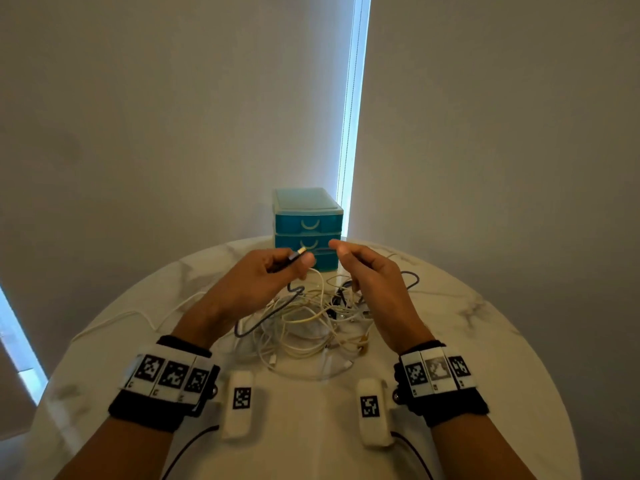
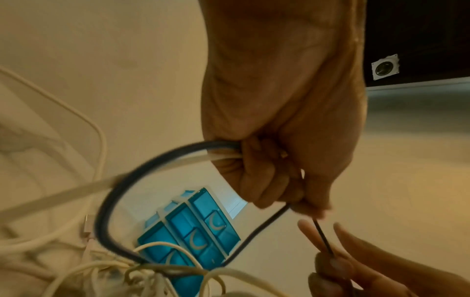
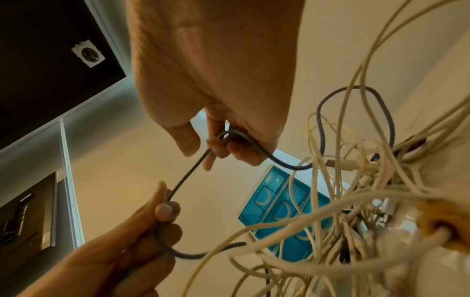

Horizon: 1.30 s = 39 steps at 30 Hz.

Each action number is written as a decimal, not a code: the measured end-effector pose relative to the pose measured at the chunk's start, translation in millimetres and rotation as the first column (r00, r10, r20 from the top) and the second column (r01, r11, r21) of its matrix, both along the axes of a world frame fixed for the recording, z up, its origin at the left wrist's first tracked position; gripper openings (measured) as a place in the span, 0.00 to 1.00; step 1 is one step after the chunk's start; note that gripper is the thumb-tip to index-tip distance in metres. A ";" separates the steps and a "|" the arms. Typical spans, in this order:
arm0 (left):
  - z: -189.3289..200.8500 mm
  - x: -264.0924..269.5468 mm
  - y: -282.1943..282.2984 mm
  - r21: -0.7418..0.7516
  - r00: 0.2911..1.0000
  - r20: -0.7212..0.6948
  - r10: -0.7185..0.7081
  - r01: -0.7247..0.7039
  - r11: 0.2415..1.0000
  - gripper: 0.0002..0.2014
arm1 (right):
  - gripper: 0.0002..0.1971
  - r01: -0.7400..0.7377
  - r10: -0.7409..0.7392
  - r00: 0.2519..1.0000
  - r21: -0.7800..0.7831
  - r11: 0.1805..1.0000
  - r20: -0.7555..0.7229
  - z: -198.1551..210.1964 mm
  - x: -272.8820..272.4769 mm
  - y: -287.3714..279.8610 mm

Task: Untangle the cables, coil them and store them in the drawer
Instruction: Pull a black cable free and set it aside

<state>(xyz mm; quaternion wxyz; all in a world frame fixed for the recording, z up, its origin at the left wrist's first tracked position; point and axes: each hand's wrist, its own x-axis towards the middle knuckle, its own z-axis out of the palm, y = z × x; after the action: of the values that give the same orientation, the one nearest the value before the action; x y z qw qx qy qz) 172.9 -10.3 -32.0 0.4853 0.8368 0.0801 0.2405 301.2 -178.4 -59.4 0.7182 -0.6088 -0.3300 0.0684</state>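
Both hands raised above a round marble table (image 1: 450, 341), over a heap of cables. Left hand (image 1: 263, 275) curled round a dark cable (image 2: 106, 211), its plug end (image 1: 300, 251) sticking out past the thumb; a white cable (image 2: 152, 168) caught in the same fist, as seen from the left wrist. Right hand (image 1: 367, 271) pinching the same dark cable between thumb and fingertips, remaining fingers folded. A short dark stretch running taut between the two hands, then dropping in loops at either side into the tangle.

Tangle of white cables (image 1: 311, 323) heaped mid-table, directly beneath the hands, with dark strands threaded through. One white strand (image 1: 114, 318) trailing off left almost to the table edge. An orange connector piece (image 3: 442, 225) among the white strands near the right wrist.

Blue drawer unit (image 1: 306, 220) standing at the far edge of the table, against the wall, just behind the hands; three drawers, all closed. Bare marble to the left and right of the heap, and a bare strip at the near edge between the forearms. Bright vertical window slit (image 1: 353, 116) behind the drawers.
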 end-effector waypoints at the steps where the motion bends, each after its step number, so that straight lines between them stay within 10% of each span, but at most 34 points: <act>1: 0.3 1.2 1.4 -0.065 0.997 0.077 0.019 -0.014 0.998 0.18 | 0.15 -0.012 0.012 0.999 0.015 1.000 -0.032 -0.2 0.8 -1.1; 9: -5.2 7.6 21.8 -0.461 0.929 0.346 0.130 0.047 0.886 0.16 | 0.09 0.132 -0.047 0.965 -0.324 0.937 0.258 -16.6 12.4 -3.2; 15: -12.9 17.6 17.8 -0.446 0.953 0.264 0.146 -0.014 0.895 0.20 | 0.08 0.130 -0.027 0.958 -0.347 0.929 0.287 -20.5 15.3 -1.6; 20: -10.6 15.1 -3.7 -0.287 0.989 0.123 0.077 -0.039 0.957 0.16 | 0.10 0.060 -0.058 0.995 -0.022 0.998 0.081 -7.3 1.5 1.6; 26: -17.9 20.8 -15.5 -0.111 0.997 -0.014 -0.077 0.075 0.991 0.34 | 0.14 -0.003 0.020 0.995 0.164 0.986 -0.102 7.9 -7.6 -5.3; 39: -12.0 20.8 0.6 -0.330 0.891 0.375 0.256 -0.129 0.935 0.31 | 0.13 0.001 -0.001 1.000 -0.221 0.975 -0.004 -22.1 13.6 4.4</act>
<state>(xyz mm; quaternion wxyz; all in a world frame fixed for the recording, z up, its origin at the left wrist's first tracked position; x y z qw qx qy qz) 193.7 -9.6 -43.9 0.5844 0.6725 0.0944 0.4442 314.7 -174.0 -81.5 0.6467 -0.6850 -0.3186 0.1056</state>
